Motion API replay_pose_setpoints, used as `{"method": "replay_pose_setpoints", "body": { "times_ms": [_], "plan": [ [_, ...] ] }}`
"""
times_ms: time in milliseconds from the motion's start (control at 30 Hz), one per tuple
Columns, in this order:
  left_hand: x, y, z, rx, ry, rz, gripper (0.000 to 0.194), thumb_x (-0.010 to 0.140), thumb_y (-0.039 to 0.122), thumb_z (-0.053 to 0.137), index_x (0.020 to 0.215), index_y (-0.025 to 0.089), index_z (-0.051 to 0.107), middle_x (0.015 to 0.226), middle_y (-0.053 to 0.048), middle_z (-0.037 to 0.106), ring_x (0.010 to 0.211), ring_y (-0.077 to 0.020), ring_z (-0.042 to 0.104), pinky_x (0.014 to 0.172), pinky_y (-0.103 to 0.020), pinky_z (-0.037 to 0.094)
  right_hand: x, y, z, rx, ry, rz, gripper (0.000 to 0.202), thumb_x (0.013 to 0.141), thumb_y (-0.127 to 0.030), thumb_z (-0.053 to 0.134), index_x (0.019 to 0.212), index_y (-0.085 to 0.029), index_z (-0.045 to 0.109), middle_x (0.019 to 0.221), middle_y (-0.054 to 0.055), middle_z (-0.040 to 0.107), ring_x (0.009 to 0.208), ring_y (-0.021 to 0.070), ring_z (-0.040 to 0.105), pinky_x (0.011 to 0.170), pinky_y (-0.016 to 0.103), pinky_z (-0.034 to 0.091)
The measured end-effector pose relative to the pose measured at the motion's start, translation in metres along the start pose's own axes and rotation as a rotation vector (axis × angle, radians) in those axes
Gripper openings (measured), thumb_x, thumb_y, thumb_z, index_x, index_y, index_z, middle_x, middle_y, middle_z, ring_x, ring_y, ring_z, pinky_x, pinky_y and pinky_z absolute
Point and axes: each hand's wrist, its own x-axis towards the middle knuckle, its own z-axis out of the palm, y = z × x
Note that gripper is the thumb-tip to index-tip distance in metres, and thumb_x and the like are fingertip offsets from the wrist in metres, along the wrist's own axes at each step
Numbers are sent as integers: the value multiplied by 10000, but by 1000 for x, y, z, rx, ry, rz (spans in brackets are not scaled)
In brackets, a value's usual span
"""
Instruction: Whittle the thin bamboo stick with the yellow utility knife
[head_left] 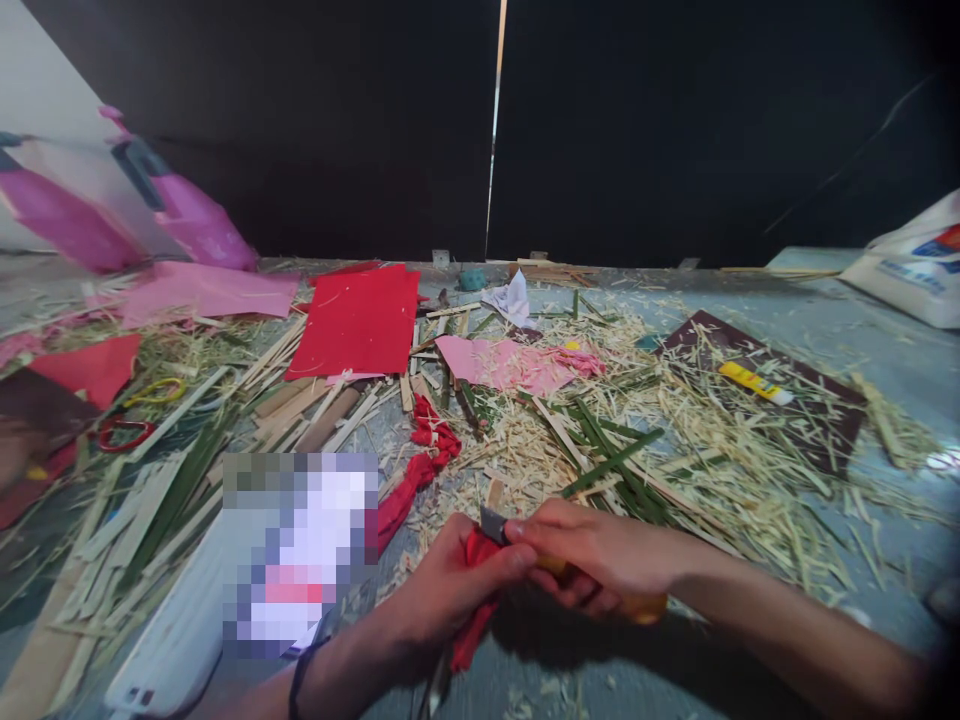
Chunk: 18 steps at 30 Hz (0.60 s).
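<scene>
Near the bottom centre, my left hand (457, 580) is closed on a bunched piece of red material (474, 635), which hangs below the fingers. A thin wooden strip (494, 493) sticks up just above it. My right hand (581, 555) grips a knife with a yellow-orange handle (646, 607), and its short metal blade (493, 524) lies against the strip and the red piece. Both hands meet at the blade. A crumpled red strip (420, 465) runs along the floor beyond my left hand.
Shavings (540, 450) and green bamboo strips (615, 460) cover the floor ahead. Left are a pixelated bright screen (300, 560), a white power bank-like object (169, 620) and scissors (124, 433). Red paper (356, 325), pink paper (510, 362) and a yellow glue stick (754, 382) lie farther off. A blurred person's hand (19, 450) shows far left.
</scene>
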Motion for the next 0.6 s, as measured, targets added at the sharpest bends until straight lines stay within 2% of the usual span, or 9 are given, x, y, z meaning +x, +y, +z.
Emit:
{"method": "replay_pose_setpoints", "body": {
  "times_ms": [100, 200, 367, 600],
  "plan": [
    [0, -1, -2, 49, -12, -16, 471, 817, 620, 725, 775, 155, 783, 423, 39, 446, 438, -91, 470, 441, -214, 317, -1, 1, -2, 14, -44, 6, 530, 965, -658, 509, 723, -186, 492, 503, -93, 289, 382, 40, 199, 347, 151, 178],
    [0, 1, -1, 72, -2, -2, 487, 802, 636, 729, 763, 153, 778, 445, 35, 472, 436, -82, 452, 441, -215, 313, -2, 0, 0, 41, -50, 15, 537, 938, -679, 543, 725, -190, 482, 504, -95, 278, 380, 38, 199, 345, 157, 177],
    [3, 6, 2, 101, 38, 52, 505, 827, 638, 696, 740, 145, 762, 519, 12, 555, 474, -83, 478, 476, -212, 353, 2, -1, 11, 101, 126, -31, 488, 943, -628, 575, 763, -182, 488, 605, -51, 409, 426, 35, 268, 371, 155, 158],
    [12, -5, 4, 90, 172, 26, 608, 810, 720, 647, 597, 151, 648, 417, 55, 416, 397, -62, 346, 403, -207, 241, 15, -1, 21, 140, 325, -79, 427, 1011, -543, 489, 772, -191, 452, 599, -58, 411, 438, 49, 305, 399, 154, 198]
  ]
}}
